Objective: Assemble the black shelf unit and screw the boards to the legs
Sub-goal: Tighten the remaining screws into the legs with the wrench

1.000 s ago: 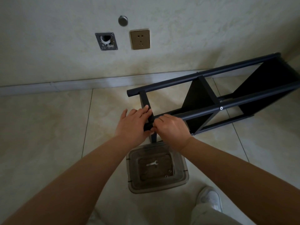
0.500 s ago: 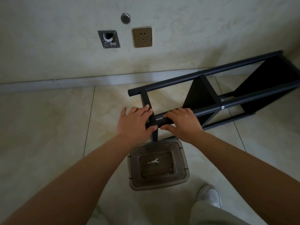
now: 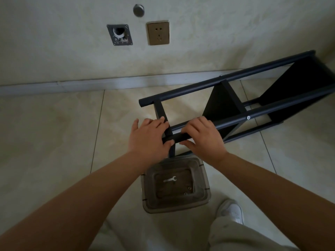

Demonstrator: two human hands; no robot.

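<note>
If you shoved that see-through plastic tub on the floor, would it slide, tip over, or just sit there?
The clear plastic tub would probably slide easily: it sits on smooth glossy floor tiles. It looks light, holding only a small wrench and a few small metal bits. Being low and wide, it seems unlikely to tip; the loose contents would likely rattle about.

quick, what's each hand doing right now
Left hand: holds the end of the shelf unit's near leg, thumb hooked under it.
Right hand: grips the same leg, fingers over the top and thumb below.
</note>
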